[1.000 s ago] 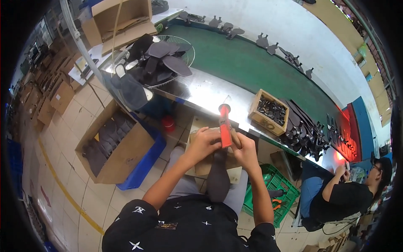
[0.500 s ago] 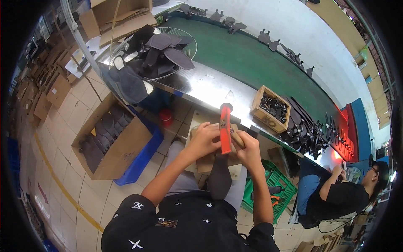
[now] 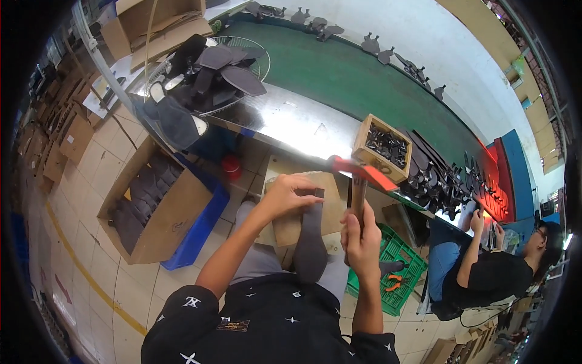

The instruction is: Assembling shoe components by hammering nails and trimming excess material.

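Observation:
A dark grey insole-shaped piece (image 3: 311, 249) lies over my lap, its wide end toward me and its narrow end on a pale square board (image 3: 285, 227). My left hand (image 3: 287, 195) is closed in a pinch at that narrow end; whether a smaller part is also between the fingertips cannot be seen. To the right, my right hand (image 3: 362, 239) is wrapped round the handle of a hammer (image 3: 371, 173), its red head raised above the board.
Beyond the board, a wooden box (image 3: 373, 159) of small black parts stands on the metal bench edge beside a green belt (image 3: 327, 76). A wire basket (image 3: 265, 67) holds dark pieces. Left is a carton (image 3: 167, 227); right, a green crate (image 3: 403, 282) and a seated person (image 3: 494, 267).
The hammer has swung up and right in my right hand, away from the left hand, and its head has turned sideways. My left hand now pinches the insole's narrow end.

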Demonstrator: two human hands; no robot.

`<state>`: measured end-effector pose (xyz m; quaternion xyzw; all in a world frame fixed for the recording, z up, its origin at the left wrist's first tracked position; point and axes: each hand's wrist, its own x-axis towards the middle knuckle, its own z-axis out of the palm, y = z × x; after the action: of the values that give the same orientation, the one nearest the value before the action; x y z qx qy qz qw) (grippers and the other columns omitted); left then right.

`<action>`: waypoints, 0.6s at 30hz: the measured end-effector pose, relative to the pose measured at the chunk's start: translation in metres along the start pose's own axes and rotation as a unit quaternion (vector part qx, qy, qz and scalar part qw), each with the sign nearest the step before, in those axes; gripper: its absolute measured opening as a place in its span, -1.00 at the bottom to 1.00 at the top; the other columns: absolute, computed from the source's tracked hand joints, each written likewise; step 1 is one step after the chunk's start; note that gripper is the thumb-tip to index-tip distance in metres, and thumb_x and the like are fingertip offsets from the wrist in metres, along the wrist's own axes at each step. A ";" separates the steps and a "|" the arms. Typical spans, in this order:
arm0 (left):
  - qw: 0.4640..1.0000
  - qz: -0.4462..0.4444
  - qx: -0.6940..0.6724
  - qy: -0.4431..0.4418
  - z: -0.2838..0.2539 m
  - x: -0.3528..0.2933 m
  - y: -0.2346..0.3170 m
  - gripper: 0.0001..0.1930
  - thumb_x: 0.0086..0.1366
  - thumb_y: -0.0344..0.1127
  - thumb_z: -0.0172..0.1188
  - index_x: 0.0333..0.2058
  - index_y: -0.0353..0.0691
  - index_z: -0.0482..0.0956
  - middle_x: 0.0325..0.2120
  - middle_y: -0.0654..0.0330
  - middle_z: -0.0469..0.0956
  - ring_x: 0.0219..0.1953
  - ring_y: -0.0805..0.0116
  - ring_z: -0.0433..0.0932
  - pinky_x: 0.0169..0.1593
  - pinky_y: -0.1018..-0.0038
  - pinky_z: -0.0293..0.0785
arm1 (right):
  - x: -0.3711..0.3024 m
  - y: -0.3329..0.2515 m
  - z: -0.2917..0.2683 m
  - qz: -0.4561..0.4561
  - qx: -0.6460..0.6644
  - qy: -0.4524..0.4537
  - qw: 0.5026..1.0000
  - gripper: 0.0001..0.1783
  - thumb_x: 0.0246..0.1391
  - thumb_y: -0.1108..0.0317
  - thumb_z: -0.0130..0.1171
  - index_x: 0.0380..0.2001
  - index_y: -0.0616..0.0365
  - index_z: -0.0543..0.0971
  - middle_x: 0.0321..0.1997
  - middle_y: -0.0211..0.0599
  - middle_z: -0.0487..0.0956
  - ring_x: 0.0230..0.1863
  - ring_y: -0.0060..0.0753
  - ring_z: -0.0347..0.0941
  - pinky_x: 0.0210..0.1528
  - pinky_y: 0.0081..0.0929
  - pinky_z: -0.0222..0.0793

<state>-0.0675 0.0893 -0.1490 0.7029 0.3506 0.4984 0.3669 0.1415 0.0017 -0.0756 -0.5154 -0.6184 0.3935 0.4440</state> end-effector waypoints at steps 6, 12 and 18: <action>0.995 -0.086 -0.017 -0.043 -0.005 -0.003 0.000 -0.71 -0.01 -0.43 0.45 -0.25 -0.36 0.70 -0.39 0.11 0.67 -0.31 0.36 0.60 -0.17 0.48 0.50 | -0.039 0.006 -0.005 -0.031 -0.127 -0.020 0.991 -0.53 0.31 0.48 0.05 0.25 0.35 0.34 -0.23 0.02 0.59 -0.33 -0.13 0.57 -0.25 -0.37 0.48; 0.996 -0.083 -0.029 -0.031 -0.005 -0.005 0.004 -0.71 0.01 -0.40 0.45 -0.25 -0.34 0.71 -0.34 0.11 0.69 -0.27 0.36 0.62 -0.20 0.49 0.52 | -0.031 -0.036 -0.009 -0.019 -0.161 -0.064 0.985 -0.50 0.27 0.50 0.09 0.25 0.35 0.34 -0.05 0.18 0.56 -0.13 0.11 0.55 -0.08 -0.28 0.46; 0.976 -0.014 0.215 -0.022 -0.001 -0.018 0.009 0.02 0.05 -0.11 0.45 0.40 -0.27 0.07 -0.03 0.26 0.66 0.17 0.20 0.50 0.34 0.12 0.19 | -0.032 -0.077 -0.005 -0.101 0.060 0.080 0.990 -0.56 0.31 0.41 0.05 0.20 0.36 0.38 -0.31 -0.10 0.60 -0.40 -0.35 0.56 -0.32 -0.45 0.49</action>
<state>-0.0718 0.0694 -0.1491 0.7714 0.4511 0.3901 0.2218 0.1268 -0.0425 -0.0055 -0.4523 -0.6050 0.3405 0.5598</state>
